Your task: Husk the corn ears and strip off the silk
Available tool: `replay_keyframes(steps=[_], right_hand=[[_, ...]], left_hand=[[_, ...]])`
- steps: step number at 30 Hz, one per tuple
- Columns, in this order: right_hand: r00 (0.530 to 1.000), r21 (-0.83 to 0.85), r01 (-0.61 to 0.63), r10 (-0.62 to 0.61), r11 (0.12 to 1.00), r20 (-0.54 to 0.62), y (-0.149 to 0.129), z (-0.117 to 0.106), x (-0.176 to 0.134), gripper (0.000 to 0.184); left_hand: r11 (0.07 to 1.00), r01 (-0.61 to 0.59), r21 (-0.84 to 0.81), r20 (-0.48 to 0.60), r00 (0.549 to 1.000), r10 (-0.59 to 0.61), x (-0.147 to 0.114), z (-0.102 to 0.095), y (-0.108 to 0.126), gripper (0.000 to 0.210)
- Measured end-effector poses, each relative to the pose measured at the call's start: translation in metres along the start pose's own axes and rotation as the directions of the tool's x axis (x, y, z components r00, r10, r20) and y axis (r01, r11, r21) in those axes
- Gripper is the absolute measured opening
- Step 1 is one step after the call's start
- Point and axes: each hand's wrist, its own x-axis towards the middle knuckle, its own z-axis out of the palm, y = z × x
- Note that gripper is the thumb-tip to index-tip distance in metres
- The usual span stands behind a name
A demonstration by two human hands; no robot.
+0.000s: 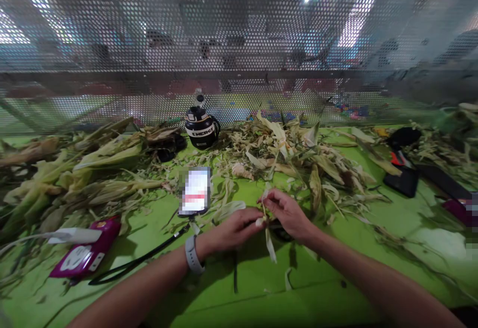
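Both of my hands meet over the front middle of the green table [224, 298]. A thin, pale corn husk strip [270, 246] hangs down between them, with a small knot-like bulge near its top. My left hand [239, 228], with a grey watch band at its wrist, pinches the strip from the left. My right hand [287, 213] has thumb and finger closed on its upper part. Under the right hand lies something dark that I cannot make out. Beyond the hands spreads a heap of corn husks [284, 144], some shredded.
More corn husks [100, 164] cover the left side. A phone [196, 191] with a black strap lies left of my hands, and a purple power bank [85, 251] is farther left. A black bottle [201, 129] stands before the perforated metal screen [239, 44]. Rightward lies a dark phone [401, 181].
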Motion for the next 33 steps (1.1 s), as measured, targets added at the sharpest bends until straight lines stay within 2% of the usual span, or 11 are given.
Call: replay_keyframes(steps=[5,9,13,19,21,23,25,27,28,31,33], right_hand=[[0.999,-0.070,-0.006,0.009,0.998,0.044,0.000,0.002,-0.001,0.038],[0.996,-0.146,-0.012,0.025,0.989,0.091,-0.006,-0.010,0.003,0.044],[0.988,-0.336,0.040,0.013,0.941,0.153,-0.009,-0.019,0.005,0.053],[0.982,-0.409,0.169,-0.116,0.897,0.152,-0.005,-0.020,0.008,0.046],[0.962,-0.498,0.264,-0.265,0.826,0.070,-0.008,-0.021,0.004,0.036],[0.887,-0.622,0.356,-0.461,0.697,-0.009,-0.014,-0.019,-0.003,0.026],[0.811,-0.700,0.434,-0.585,0.567,0.029,-0.021,-0.014,-0.012,0.029],[0.796,-0.733,0.477,-0.593,0.485,0.126,-0.025,-0.007,-0.022,0.036],[0.814,-0.743,0.478,-0.555,0.469,0.173,-0.027,-0.003,-0.025,0.038],[0.858,-0.751,0.460,-0.456,0.474,0.237,-0.027,0.006,-0.029,0.033],[0.858,-0.748,0.459,-0.457,0.479,0.234,-0.024,0.008,-0.029,0.029]], left_hand=[[0.977,0.035,-0.209,0.081,0.997,-0.019,0.001,0.002,0.003,0.030],[0.914,0.179,-0.364,0.097,0.983,-0.154,0.000,0.001,0.004,0.032],[0.890,0.228,-0.394,0.017,0.971,-0.241,-0.001,-0.002,0.002,0.032],[0.901,0.217,-0.376,-0.015,0.971,-0.240,-0.003,-0.003,-0.001,0.027],[0.908,0.202,-0.366,-0.048,0.971,-0.235,-0.004,-0.002,-0.002,0.023],[0.917,0.206,-0.341,-0.108,0.961,-0.256,-0.004,-0.001,-0.004,0.022],[0.927,0.224,-0.300,-0.167,0.945,-0.282,-0.004,0.000,-0.006,0.023],[0.939,0.228,-0.257,-0.208,0.936,-0.284,-0.004,0.002,-0.008,0.024],[0.945,0.222,-0.240,-0.222,0.935,-0.276,-0.004,0.003,-0.008,0.024],[0.960,0.188,-0.206,-0.246,0.940,-0.237,-0.003,0.004,-0.010,0.023],[0.969,0.164,-0.184,-0.254,0.944,-0.208,-0.002,0.004,-0.010,0.022]])
